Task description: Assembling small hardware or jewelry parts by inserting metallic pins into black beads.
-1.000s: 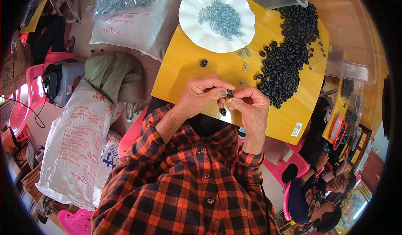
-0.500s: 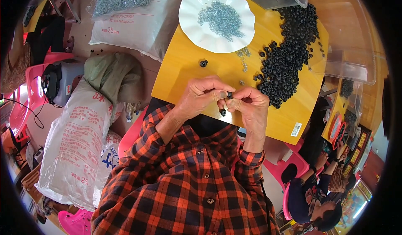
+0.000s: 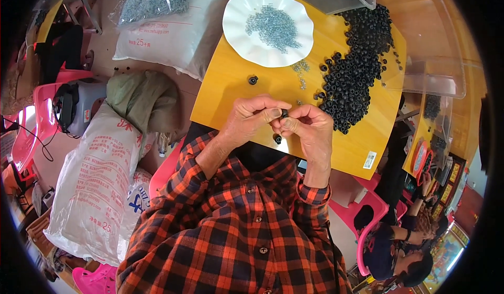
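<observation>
Co-worker's arm (image 3: 400, 233) at right has shifted since the earlier frame; own hands barely moved. Left hand (image 3: 247, 120) and right hand (image 3: 315, 132) meet over the table's (image 3: 223, 87) near edge, thumbs and fingertips of both clamped on a small black bead (image 3: 284, 113). Second bead (image 3: 277, 138) just below them, can't tell what holds it. Lone bead (image 3: 253, 80) toward left edge. Black pile (image 3: 346, 94) toward right edge; white scalloped plate (image 3: 236, 26) with clear beads (image 3: 273, 27) by left edge, far end.

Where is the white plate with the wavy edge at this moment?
In the head view, the white plate is on the far part of the yellow table, to the left of the heap of black rings.
</observation>
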Demonstrator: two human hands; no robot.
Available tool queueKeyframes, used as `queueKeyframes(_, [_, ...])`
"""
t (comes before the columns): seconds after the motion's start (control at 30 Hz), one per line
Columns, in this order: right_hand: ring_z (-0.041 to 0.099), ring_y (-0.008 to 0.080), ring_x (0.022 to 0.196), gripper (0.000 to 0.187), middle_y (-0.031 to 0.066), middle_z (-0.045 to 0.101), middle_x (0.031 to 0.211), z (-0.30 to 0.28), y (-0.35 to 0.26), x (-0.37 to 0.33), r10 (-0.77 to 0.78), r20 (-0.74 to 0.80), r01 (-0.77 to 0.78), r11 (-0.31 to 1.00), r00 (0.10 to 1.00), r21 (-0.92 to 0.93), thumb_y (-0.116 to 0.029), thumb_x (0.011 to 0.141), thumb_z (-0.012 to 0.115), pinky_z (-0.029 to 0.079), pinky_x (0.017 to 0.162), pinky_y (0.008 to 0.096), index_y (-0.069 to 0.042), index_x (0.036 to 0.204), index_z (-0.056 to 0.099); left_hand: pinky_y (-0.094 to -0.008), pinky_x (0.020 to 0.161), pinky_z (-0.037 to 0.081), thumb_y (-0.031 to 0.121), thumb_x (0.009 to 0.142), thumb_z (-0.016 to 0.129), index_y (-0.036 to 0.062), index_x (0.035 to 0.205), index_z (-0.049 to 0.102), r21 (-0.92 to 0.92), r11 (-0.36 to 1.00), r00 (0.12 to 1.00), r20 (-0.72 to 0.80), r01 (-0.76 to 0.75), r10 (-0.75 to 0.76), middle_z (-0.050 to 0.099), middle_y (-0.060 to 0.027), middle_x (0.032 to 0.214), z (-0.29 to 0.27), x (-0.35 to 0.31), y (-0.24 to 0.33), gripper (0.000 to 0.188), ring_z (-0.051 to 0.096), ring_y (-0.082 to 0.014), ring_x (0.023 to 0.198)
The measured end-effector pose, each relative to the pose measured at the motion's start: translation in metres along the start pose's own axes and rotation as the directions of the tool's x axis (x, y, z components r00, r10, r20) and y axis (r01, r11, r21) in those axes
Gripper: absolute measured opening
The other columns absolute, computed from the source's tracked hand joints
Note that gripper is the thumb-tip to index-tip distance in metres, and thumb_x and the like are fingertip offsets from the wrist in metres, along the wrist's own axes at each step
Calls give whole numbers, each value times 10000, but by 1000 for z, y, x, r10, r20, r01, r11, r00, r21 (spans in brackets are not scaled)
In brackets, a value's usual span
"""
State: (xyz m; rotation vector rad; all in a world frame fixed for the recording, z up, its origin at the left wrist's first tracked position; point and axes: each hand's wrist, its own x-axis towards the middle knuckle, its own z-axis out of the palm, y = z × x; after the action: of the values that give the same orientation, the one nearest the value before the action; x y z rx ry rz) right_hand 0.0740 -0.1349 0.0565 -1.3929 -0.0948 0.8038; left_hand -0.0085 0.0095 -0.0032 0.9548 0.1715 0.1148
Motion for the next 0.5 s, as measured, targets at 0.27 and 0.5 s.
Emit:
queueKeyframes(0.27, [678,213,715,86,163,683,831,0,6,-11,-69,16,68,997,998,35,-16,884,654,570,658,297,53,889,603,-236,671,506,77,944,598,12,1127,675,61,997,999,2,-47,47,611,-28,849,6,0,5,209,599,-92,722])
queueKeyframes(0.5, [679,214,738,99,146,684,848,-2,10,-15,-61,18,60,998,998,31,-53,935,598,561,715,307,46,928,594,-230,690,499,22,909,624,20,1137,672,161,980,993,49,-115,108,601,-19,871,6,-2,8,234,593,-85,759])
